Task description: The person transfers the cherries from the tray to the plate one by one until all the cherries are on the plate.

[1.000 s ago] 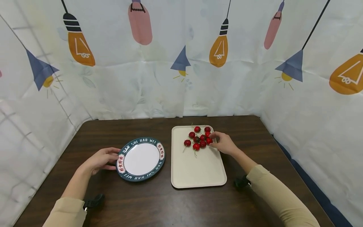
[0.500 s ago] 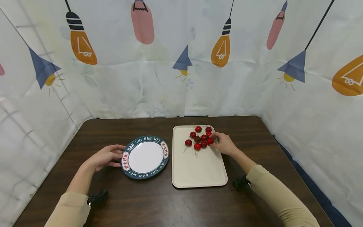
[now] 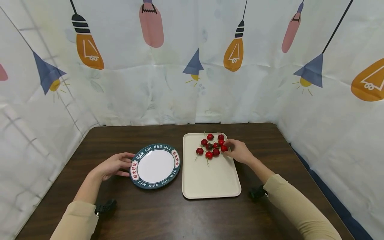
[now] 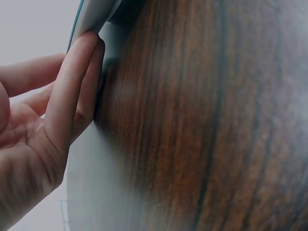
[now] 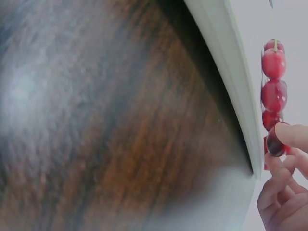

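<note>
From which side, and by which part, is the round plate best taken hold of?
Probably by the plate's left rim, from the left: there it stands above the table, leaving space beneath for a pinch, while the tray sits close on the right.

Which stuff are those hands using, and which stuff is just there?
Seems part of the job:
- cherries, one pinched by the right hand
- cream tray under them
- blue-rimmed plate, touched by the left hand

Just there:
- lamp-patterned cloth behind
- brown table underneath
- black wrist gear
</note>
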